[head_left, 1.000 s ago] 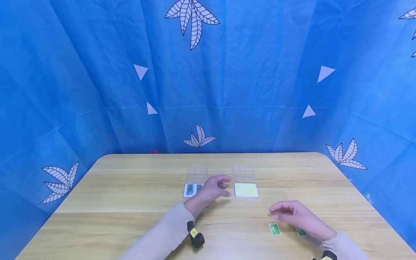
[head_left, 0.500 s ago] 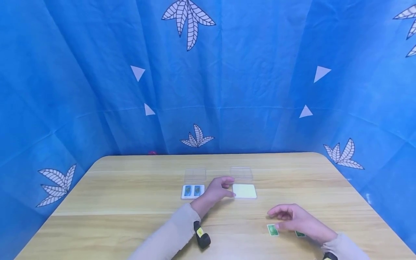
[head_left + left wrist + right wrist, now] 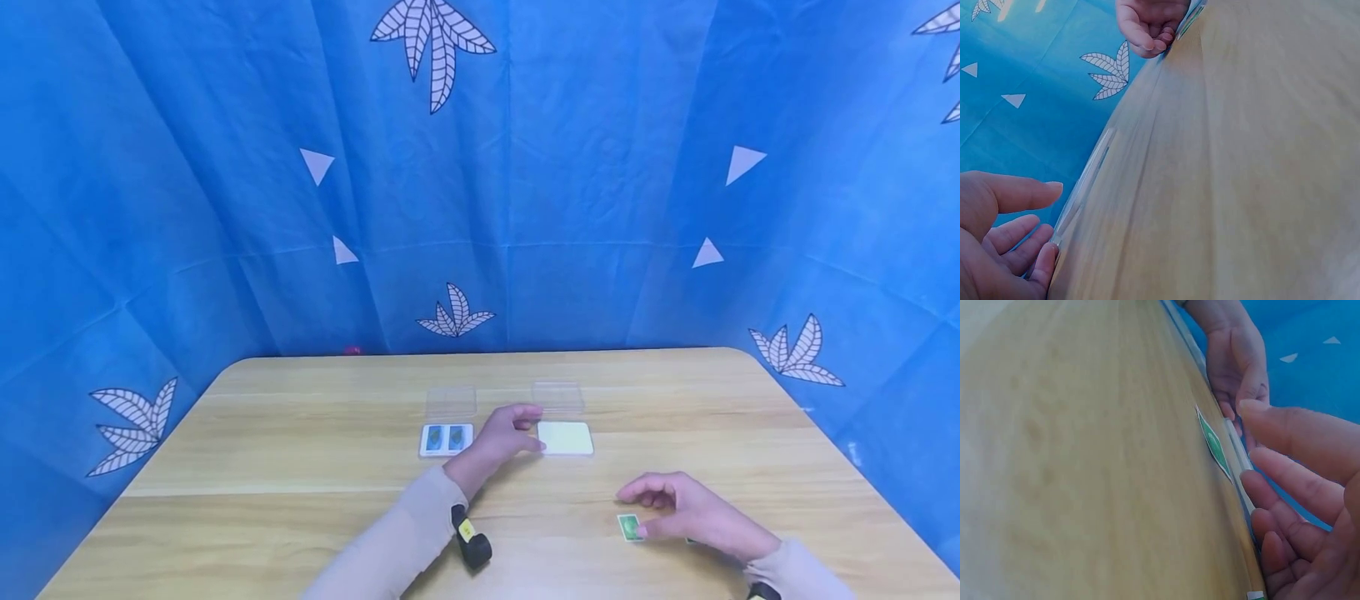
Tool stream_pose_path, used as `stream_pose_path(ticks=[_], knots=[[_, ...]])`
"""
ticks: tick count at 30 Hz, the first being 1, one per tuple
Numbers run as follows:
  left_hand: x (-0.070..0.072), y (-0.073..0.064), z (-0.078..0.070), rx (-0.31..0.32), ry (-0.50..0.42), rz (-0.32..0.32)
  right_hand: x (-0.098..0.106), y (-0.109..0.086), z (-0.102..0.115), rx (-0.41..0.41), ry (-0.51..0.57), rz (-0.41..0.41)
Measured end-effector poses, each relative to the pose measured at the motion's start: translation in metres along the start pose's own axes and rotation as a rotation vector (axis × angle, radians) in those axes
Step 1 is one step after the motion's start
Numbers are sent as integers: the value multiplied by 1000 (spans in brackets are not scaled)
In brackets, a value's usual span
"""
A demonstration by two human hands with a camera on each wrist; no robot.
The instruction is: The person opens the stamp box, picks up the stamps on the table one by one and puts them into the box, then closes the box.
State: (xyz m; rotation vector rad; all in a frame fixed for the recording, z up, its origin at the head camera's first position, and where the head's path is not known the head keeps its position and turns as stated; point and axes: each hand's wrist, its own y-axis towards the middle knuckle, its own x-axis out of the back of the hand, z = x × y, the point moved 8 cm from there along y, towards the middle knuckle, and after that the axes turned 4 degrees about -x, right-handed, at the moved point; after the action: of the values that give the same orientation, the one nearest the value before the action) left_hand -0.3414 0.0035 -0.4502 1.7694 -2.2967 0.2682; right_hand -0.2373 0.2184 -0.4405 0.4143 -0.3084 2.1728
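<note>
While the right hand (image 3: 686, 510) has thumb and fingers apart, a green card (image 3: 627, 527) lies beside its thumb.

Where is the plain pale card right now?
In the head view, the plain pale card lies on the table right of frame centre, with the left hand at its left edge and a clear rectangular piece just beyond it.

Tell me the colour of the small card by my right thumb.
The small card is green with a white border; head view shows it best.
</note>
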Motion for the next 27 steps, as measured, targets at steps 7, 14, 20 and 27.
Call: stream_pose_path(ticks=[7,14,20,27], knots=[[1,0,0,1,44,-4,3,-2,1,22,-34,3],[-1,2,0,-2,35,8,7,-3,0,30,-51,-18],[-1,1,0,2,45,3,7,-3,0,58,-55,-26],[-3,0,-1,1,64,-7,8,-5,2,53,-72,-32]])
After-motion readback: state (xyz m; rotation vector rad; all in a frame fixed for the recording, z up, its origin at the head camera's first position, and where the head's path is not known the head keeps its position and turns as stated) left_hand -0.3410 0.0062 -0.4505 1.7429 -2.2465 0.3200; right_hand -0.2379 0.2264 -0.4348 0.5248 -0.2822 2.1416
